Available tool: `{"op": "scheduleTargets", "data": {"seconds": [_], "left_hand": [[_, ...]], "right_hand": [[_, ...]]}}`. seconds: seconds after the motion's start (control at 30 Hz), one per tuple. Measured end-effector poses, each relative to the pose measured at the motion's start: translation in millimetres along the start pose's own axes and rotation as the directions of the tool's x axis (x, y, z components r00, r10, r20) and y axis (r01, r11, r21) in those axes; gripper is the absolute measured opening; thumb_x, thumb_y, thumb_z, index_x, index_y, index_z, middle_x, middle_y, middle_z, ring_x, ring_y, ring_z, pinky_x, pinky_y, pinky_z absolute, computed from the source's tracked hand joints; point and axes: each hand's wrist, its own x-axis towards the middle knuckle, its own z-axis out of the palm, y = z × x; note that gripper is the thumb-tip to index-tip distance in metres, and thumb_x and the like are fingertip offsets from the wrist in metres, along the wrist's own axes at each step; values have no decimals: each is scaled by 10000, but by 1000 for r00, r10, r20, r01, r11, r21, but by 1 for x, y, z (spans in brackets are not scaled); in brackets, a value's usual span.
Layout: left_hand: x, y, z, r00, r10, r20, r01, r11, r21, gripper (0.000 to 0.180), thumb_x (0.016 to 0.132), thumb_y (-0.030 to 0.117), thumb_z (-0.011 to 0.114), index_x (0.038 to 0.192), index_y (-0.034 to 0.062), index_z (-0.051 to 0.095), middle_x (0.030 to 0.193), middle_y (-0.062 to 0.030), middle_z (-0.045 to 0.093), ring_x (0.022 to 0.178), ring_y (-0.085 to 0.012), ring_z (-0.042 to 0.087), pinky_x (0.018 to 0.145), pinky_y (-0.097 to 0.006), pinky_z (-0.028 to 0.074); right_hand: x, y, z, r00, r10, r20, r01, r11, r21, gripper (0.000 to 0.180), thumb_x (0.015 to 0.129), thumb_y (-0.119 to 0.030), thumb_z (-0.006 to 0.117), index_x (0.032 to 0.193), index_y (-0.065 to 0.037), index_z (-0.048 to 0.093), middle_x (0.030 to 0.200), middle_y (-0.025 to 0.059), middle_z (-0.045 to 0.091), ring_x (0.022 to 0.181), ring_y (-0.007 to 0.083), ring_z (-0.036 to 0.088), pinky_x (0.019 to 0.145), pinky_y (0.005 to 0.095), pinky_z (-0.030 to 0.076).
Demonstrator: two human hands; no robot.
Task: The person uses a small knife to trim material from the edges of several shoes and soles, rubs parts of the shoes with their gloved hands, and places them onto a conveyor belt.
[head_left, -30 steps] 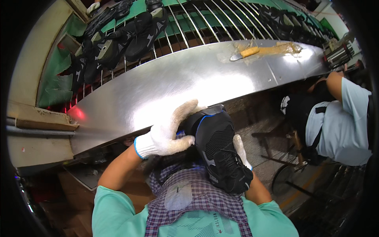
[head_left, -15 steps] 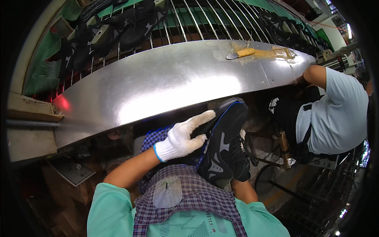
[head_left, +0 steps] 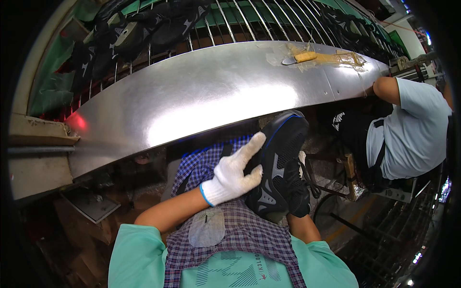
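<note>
A black athletic shoe [head_left: 279, 165] with grey side panels, dark laces and a thin blue line near the toe stands tilted above my lap, toe toward the bench. My left hand [head_left: 234, 172], in a white knit glove with a blue cuff, lies along the shoe's left side. Its forefinger stretches toward the toe, the thumb sits lower and apart, and the other fingers are mostly out of sight. Behind the shoe, my right hand [head_left: 302, 162] grips it from the right; only a bit of its white glove and the bare forearm show.
A shiny metal bench edge [head_left: 192, 91] curves across in front of me. On it a yellow-handled blade [head_left: 302, 58] rests among dried glue. Beyond are metal rods [head_left: 240, 21] and several black shoes [head_left: 177, 29]. A co-worker in a pale shirt [head_left: 410, 129] sits at the right.
The shoe and both hands have shifted slightly right in the picture. My left forefinger still lies along the sole edge near the toe, and its thumb is still beside the shoe.
</note>
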Motion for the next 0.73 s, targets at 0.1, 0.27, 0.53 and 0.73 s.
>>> {"op": "scheduleTargets", "data": {"seconds": [0.1,0.27,0.53,0.73], "left_hand": [[-17,-3,4,984,174,-32,-169,979,118,741,842,55,699,1559,-15,525,1510,-317,589,1247,-439,707,985,-403,639],[-28,9,-38,967,201,157,-237,937,258,499,850,62,717,1346,10,691,1445,-369,613,1124,-424,762,932,-406,647],[121,80,-101,964,112,239,-96,992,-76,539,1166,388,438,1477,-9,629,1471,-182,675,1377,-275,613,1222,-389,414],[92,62,-100,943,98,319,-34,979,-201,652,1144,540,466,1605,84,526,1633,-196,526,1519,-323,484,1287,-446,346]], "right_hand": [[-5,0,6,999,-2,-43,-1,998,-60,731,1093,-611,512,1537,-31,552,1392,99,686,1127,205,661,1067,365,537],[-16,11,95,992,-86,-90,55,950,-308,814,1063,-714,481,1540,-62,577,1453,162,664,1245,329,671,1104,474,547],[54,39,36,980,165,112,-147,977,-157,759,1132,-633,372,1599,-51,512,1513,170,623,1331,320,624,1176,437,487],[8,47,102,994,83,76,-46,917,-397,816,1131,-671,288,1673,-72,406,1643,151,512,1473,304,524,1257,420,399]]}}
